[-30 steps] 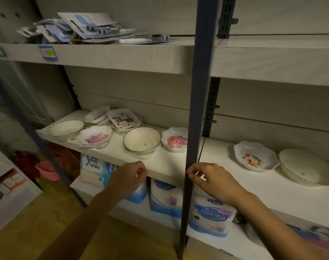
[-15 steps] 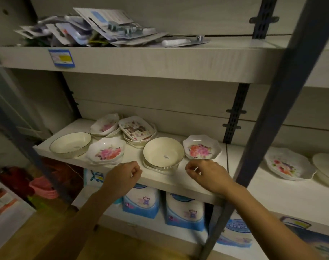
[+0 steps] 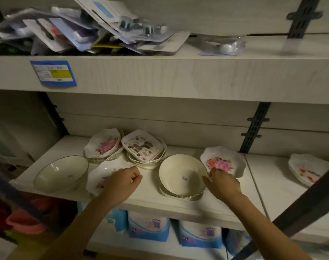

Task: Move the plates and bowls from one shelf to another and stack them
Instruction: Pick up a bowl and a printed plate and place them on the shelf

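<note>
**Head view: both hands moved in over the dish shelf**

Compared with half a second earlier, both hands had advanced from the front edge of the middle shelf (image 3: pixel 160 203) to the crockery itself. The dark post (image 3: pixel 300 209) had shifted to the lower right corner. The left hand (image 3: pixel 120 186) lay over the near floral dish (image 3: pixel 100 175), fingers curled into a loose fist with nothing seen inside it. Contact with that dish could not be judged. The right hand (image 3: pixel 223 182) sat at the near rim of the right floral dish (image 3: pixel 223 160), fingers bent and thumb stretched toward the cream bowl (image 3: pixel 182 175). It perhaps only touched the rim; a grip could not be told. No dish had changed place.

Counts:
- **Plain bowls:** two. The cream bowl rested on a low pile of plates (image 3: pixel 180 197) at centre, and a dark-rimmed bowl (image 3: pixel 61 173) stood at the left end.
- **Scalloped floral dishes:** four. These were the two named, a back dish (image 3: pixel 103 145) topping a pile, and a far dish (image 3: pixel 308 171) on the neighbouring board past the seam.
- **Square patterned dish (image 3: pixel 143 147):** one, on its own pile.

Above lay a heap of blister packs (image 3: pixel 85 30) and a blue price label (image 3: pixel 53 72). Below stood two packs marked XL (image 3: pixel 148 229).
</note>
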Demonstrator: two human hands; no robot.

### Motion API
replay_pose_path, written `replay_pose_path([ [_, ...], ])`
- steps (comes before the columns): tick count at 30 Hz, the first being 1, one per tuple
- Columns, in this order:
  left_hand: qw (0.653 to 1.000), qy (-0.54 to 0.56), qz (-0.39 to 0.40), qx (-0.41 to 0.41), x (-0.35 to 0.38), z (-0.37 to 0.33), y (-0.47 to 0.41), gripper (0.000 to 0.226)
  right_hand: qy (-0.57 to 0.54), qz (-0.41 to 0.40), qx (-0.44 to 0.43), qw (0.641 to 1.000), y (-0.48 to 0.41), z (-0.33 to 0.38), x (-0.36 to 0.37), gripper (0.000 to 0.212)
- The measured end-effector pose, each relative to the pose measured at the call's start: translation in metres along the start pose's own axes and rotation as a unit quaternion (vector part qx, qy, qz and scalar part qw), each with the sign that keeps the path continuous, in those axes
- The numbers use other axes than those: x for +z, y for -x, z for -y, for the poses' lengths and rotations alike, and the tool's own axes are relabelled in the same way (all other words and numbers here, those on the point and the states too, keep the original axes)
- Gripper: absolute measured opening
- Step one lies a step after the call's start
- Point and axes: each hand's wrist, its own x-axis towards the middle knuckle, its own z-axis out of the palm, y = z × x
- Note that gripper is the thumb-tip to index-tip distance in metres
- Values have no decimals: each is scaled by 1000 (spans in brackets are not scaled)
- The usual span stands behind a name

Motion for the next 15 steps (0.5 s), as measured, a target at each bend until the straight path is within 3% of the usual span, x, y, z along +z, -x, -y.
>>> replay_pose_path([
  [4, 1000, -4, 14, 15, -4, 21, -22, 15, 45, -9, 72, 996, -6, 13, 11, 47],
  [15, 989, 55, 83, 114, -26, 60, -64, 13, 151, 17, 181, 972, -17, 40, 11, 31],
])
